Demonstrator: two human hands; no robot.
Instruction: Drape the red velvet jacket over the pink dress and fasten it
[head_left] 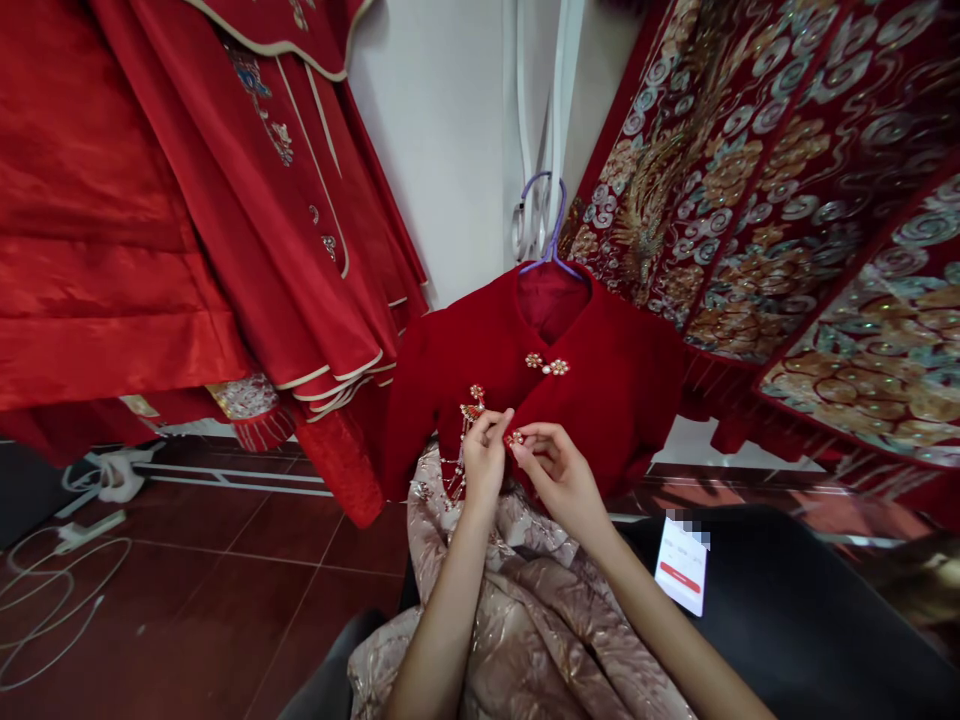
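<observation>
A red velvet jacket (607, 385) hangs on a purple hanger (551, 225) in front of me, above a pale brocade skirt (540, 610). A pearl clasp (546, 365) near its collar is fastened. Lower down, my left hand (484, 455) pinches the left front edge beside a pearl ornament with dangling bead tassels (471, 405). My right hand (555, 470) pinches a small pearl button (516, 437) on the right front edge. Both hands meet at the jacket's opening, fingers closed.
Red embroidered robes (225, 230) hang at the left. Patterned red and gold pleated skirts (795, 200) hang at the right. White cables (67, 560) lie on the dark red tiled floor. A black surface with a white card (682, 565) is at the lower right.
</observation>
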